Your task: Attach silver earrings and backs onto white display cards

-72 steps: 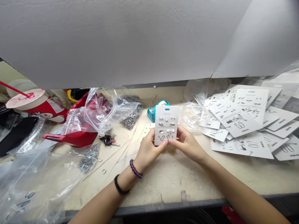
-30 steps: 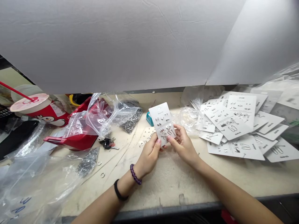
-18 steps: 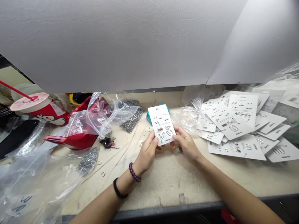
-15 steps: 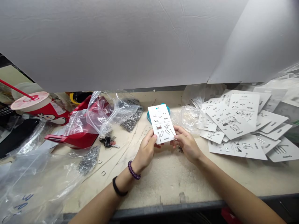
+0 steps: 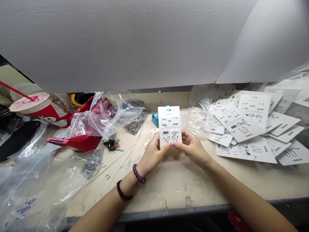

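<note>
You are holding a white earring card up with both hands. Your left hand and your right hand are mostly closed, and they pinch the card's bottom edge from each side. The card stands upright above the bench, just in front of a teal tape dispenser. A messy pile of white cards lies off to the right. Keys sit to the left, near a red dustpan. A purple bead bracelet circles your left wrist.
</note>
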